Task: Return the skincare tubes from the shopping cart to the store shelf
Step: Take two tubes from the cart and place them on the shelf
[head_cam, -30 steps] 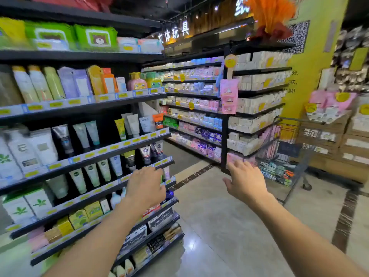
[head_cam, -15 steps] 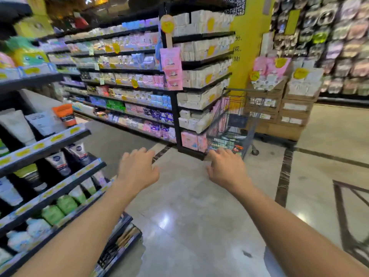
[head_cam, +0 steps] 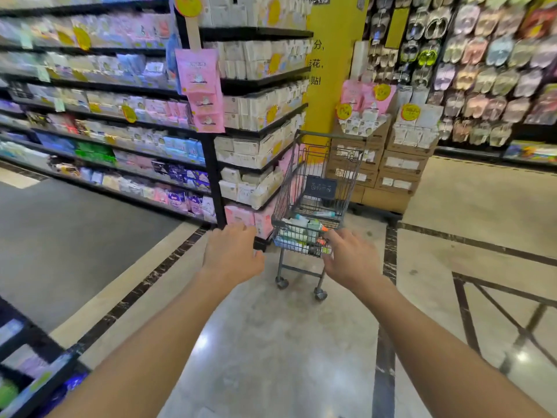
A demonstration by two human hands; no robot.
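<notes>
A grey wire shopping cart (head_cam: 349, 164) stands ahead on the tiled floor, beside the end of a shelf unit. Several skincare tubes (head_cam: 301, 229) lie in its basket, white, green and orange-capped. My left hand (head_cam: 232, 254) reaches forward, empty, fingers loosely apart, a short way left of the cart. My right hand (head_cam: 349, 257) is stretched out too, empty and spread, in front of the cart's near right corner. The skincare shelf (head_cam: 36, 378) shows only as a blurred corner at the bottom left.
A long shelf unit (head_cam: 211, 164) of packaged goods runs along the left and ends next to the cart. Stacked cardboard boxes (head_cam: 394, 164) stand behind the cart by a yellow pillar (head_cam: 319, 95). Slippers hang on the right wall (head_cam: 488, 64).
The view has swung right, away from the skincare shelf and toward the cart. Both empty hands have come nearer to the cart, which now sits centred and larger.
</notes>
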